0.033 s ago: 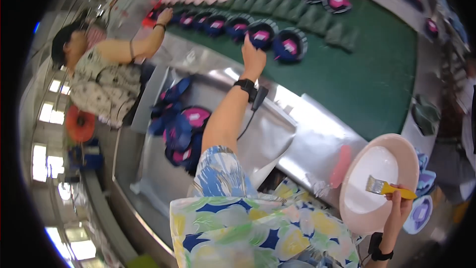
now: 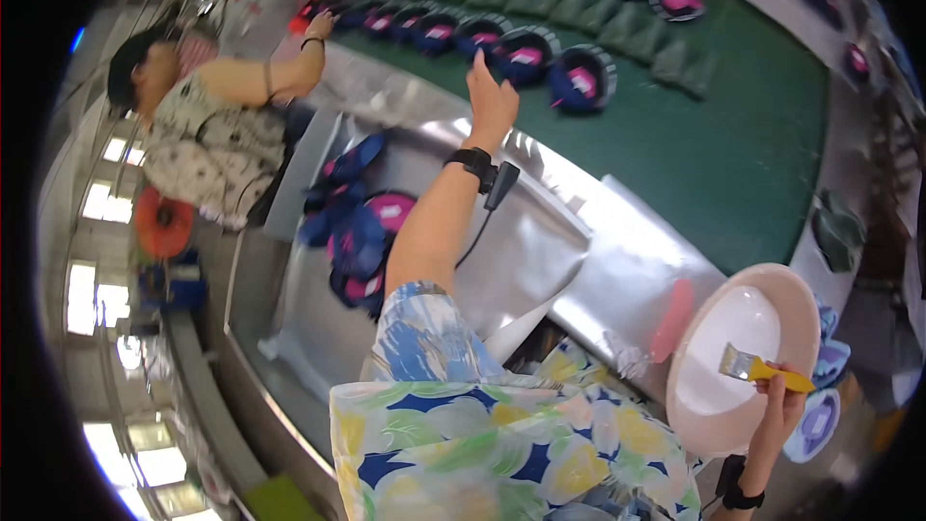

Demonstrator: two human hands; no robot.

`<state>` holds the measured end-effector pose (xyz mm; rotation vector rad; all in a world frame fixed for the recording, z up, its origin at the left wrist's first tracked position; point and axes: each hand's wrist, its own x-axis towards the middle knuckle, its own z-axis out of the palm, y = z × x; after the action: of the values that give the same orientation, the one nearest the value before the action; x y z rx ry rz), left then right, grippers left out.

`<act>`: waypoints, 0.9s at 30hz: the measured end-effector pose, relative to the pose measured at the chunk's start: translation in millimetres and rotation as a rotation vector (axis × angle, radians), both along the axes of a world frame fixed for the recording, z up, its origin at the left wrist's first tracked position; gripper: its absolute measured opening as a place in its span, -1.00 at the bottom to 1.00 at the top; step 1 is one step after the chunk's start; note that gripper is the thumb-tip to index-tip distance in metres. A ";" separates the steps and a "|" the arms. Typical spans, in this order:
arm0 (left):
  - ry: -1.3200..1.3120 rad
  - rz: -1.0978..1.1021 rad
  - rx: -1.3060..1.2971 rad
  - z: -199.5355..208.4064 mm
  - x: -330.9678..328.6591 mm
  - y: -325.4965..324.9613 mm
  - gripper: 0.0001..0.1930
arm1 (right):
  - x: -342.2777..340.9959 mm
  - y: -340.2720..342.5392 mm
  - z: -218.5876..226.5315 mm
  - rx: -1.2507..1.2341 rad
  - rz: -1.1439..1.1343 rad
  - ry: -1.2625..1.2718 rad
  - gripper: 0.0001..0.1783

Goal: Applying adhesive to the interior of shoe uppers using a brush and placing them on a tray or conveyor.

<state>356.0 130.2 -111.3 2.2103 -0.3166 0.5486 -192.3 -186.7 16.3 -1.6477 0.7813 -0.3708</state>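
Left hand [image 2: 494,106]: while its forearm crosses the metal tray [image 2: 526,222], we see the index finger pointing out at the row of navy-and-pink pieces [image 2: 584,85]; whether it touches one, we can't tell
Right hand [image 2: 783,410]: we see fingers pinching the yellow handle of the brush [image 2: 783,377]
Brush: over white contents in the pink basin [image 2: 712,427], bristles toward our left; dipped or not, we can't tell
Row: on the green table [image 2: 733,164], beside green pieces [image 2: 622,31]
Tray: we see a navy pile [image 2: 357,243] inside
Co-worker [image 2: 207,159]: at left, one arm toward the row's far end
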 end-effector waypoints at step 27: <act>0.821 -0.105 0.502 99.6 -292.1 251.6 -0.18 | -37.3 -37.4 -35.5 -0.145 0.317 -0.131 -0.71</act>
<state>63.9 381.8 -11.7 2.6534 -0.1296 -0.5688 -229.7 -224.1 -19.2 -1.8287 0.3934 -0.3115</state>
